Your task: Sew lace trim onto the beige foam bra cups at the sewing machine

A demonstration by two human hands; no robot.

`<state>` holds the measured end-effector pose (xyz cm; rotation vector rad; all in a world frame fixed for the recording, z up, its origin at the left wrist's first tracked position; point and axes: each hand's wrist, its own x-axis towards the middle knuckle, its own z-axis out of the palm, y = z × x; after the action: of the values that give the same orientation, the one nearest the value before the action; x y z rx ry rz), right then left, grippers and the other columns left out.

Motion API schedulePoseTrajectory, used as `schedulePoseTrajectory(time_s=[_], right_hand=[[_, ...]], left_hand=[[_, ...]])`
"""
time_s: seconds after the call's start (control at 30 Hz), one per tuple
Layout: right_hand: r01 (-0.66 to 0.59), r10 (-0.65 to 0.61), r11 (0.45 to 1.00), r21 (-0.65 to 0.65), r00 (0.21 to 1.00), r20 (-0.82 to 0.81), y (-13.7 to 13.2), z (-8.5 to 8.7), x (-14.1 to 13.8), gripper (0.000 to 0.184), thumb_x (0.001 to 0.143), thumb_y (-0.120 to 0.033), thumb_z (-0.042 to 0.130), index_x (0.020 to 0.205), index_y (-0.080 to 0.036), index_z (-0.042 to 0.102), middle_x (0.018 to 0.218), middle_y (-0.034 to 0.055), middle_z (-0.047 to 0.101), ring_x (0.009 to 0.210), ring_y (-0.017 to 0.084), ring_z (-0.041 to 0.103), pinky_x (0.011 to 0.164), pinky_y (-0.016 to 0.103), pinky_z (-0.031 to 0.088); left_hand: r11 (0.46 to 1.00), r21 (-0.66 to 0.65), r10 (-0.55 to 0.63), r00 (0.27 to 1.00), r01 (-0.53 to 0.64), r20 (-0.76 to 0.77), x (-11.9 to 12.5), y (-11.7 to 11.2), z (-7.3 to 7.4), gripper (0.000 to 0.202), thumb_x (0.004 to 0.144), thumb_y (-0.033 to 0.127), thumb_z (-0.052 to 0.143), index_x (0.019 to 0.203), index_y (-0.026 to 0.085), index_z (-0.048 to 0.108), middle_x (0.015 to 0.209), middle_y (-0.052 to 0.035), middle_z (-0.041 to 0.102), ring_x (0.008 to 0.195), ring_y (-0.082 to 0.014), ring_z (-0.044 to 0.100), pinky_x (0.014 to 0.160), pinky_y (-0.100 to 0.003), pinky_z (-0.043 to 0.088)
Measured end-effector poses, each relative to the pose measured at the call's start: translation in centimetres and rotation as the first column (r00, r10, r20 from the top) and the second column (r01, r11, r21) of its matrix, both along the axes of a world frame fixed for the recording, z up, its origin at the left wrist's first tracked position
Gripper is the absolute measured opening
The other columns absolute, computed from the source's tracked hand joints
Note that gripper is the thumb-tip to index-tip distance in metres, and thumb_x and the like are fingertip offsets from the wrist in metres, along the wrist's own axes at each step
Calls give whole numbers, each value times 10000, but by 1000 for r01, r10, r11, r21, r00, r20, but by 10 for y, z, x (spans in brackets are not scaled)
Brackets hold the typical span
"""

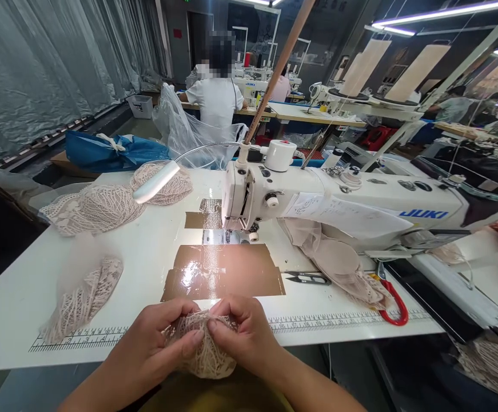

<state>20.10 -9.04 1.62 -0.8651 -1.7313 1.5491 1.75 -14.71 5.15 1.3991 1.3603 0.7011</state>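
You have a pale beige lace piece (209, 360) with a branching, openwork pattern, pinched near its top between your left hand (160, 337) and your right hand (245, 332). It is gathered at the pinch and bulges, rounded, toward you. It overlaps the middle of the table's (154, 257) front edge in view; whether they touch, you cannot tell.

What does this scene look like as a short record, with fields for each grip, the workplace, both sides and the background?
Left grip: on the beige lace piece
Right grip: pinches the same piece
Workplace: near edge of white table, before a JUKI sewing machine
Table, left: three other lace pieces
Table, right: black snips, scissors with red handles
Near edge: printed ruler scale
Background: person in white top, facing away
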Motion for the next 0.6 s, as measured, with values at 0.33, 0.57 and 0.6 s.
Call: schedulePoseTrajectory(time_s=[0.33,0.57,0.6], right_hand=[[-133,132,988,-80,991,-22,26,12,18,291,742,-291,728,1000,-181,650,969,46,655,830,156,572,754,269,462],[-153,160,978,-141,986,39,32,18,15,228,799,-355,664,704,-153,614,619,-28,515,579,91,429,526,207,334],[-145,151,980,-136,988,38,32,20,15,226,792,-354,669,703,-154,611,616,-29,514,576,92,425,525,209,332]], left_hand=[[996,-81,61,975,-45,213,4,15,-11,279,901,429,541,783,176,553,686,26,421,648,-128,358,579,-215,325],[997,-69,-11,952,34,307,11,27,-13,280,889,429,568,777,174,542,700,25,417,650,-121,364,582,-215,319],[996,-80,-5,938,35,346,11,28,-14,271,872,428,595,791,175,545,708,24,425,657,-123,371,589,-218,324]])
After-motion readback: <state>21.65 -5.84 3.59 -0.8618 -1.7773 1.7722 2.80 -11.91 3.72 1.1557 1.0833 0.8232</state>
